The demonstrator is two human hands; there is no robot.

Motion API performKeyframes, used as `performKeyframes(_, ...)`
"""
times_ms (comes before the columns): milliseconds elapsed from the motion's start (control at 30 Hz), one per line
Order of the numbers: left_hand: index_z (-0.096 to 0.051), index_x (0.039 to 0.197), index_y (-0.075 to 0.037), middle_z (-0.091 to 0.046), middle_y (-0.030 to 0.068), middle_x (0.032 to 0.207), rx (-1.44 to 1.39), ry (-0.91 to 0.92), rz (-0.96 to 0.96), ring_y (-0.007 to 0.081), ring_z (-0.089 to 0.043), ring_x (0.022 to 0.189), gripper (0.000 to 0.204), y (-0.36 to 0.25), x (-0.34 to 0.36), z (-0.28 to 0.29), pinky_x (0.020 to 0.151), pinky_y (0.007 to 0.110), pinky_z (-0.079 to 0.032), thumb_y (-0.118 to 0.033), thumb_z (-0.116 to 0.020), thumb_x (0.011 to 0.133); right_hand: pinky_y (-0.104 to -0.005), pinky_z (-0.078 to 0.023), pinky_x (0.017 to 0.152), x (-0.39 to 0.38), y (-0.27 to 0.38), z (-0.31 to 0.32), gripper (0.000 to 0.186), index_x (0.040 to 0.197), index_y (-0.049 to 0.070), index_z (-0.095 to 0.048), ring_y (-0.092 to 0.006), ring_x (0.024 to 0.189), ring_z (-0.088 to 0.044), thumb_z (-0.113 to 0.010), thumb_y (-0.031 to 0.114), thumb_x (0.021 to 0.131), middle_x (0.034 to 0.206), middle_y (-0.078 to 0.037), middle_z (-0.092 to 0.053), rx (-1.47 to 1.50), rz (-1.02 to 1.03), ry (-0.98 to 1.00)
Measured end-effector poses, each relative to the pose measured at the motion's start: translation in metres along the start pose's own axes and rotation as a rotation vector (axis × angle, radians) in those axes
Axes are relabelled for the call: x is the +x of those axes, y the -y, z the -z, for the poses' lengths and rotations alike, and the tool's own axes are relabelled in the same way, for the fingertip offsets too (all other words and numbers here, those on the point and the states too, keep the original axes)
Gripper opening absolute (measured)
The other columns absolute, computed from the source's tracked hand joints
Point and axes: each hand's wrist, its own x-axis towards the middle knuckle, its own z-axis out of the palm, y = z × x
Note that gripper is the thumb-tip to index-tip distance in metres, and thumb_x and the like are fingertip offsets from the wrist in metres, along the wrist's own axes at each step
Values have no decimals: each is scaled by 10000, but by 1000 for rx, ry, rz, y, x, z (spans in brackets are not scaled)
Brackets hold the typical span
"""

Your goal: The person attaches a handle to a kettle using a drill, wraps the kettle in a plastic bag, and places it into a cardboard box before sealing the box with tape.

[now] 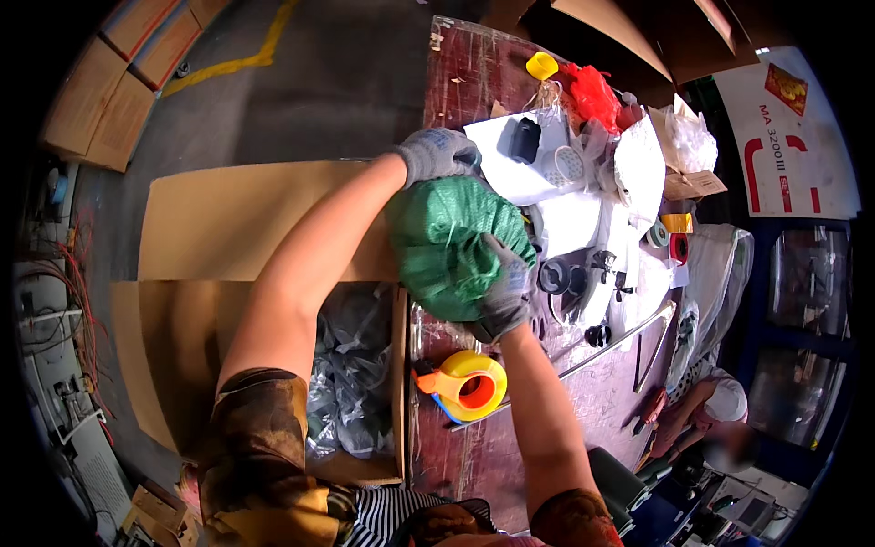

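A bunched green woven plastic sack (451,242) is held up between my hands, over the table's left edge and the open carton. My left hand (439,155), in a grey glove, has its fingers curled at the sack's far edge. My right hand (507,290), gloved too, grips the sack's near right side, with the thumb pressed on the green weave. What the sack contains, if anything, is hidden. Beneath and left of it stands the open cardboard carton (205,223), holding several clear plastic bags (351,387) with dark parts inside.
On the dark red table (474,474) lie a tape dispenser with yellow tape (474,387), a thin metal rod (583,358), black round parts (556,276), white sheets and a red plastic bag (594,98). A person (715,410) sits at the right. Stacked cartons (109,100) stand far left.
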Motion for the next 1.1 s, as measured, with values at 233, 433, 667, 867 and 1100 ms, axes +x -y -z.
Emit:
performKeyframes(233, -621, 1246, -216, -648, 97, 1200, 555, 481, -39, 303, -637, 1137, 559, -12, 69, -29, 919, 461, -510, -466, -760, 765, -419, -521, 773, 2, 4, 1, 662, 1212, 143, -601, -351, 942, -664, -700, 143, 557, 1152, -127, -661, -109, 175, -121)
performKeyframes(433, -555, 1343, -182, -619, 110, 1250, 389, 110, 89, 333, -667, 1061, 618, -1, 81, -24, 871, 465, -547, -367, -784, 799, -421, -527, 761, 14, 9, 6, 655, 1195, 156, -604, -340, 943, -671, -709, 151, 548, 1141, -118, -669, -112, 160, -131)
performKeyframes(667, -544, 1357, 0, -612, 183, 1318, -389, -749, 216, 308, -597, 1220, 452, -98, -70, 10, 1026, 386, -470, -168, -663, 954, -423, -536, 813, 6, -6, 8, 716, 1244, 137, -607, -360, 999, -669, -706, 126, 535, 1218, -196, -657, -91, 141, -180)
performKeyframes(867, -137, 1555, 4, -184, 357, 1560, -154, -439, 434, 531, -294, 1414, 1221, -180, -205, -103, 1162, 525, -306, -277, -909, 652, -414, -530, 871, 14, -9, 6, 602, 1230, 89, -624, -382, 1061, -657, -654, 84, 629, 1223, -204, -659, -11, 194, -196)
performKeyframes(1100, -194, 1553, -12, -110, 427, 1543, -15, -564, 499, 606, -271, 1390, 982, -160, -136, -132, 1159, 554, -314, -246, -788, 806, -447, -518, 900, 94, -7, 22, 462, 1189, 53, -674, -371, 1021, -665, -682, 371, 854, 1122, -206, -692, 170, 275, -262)
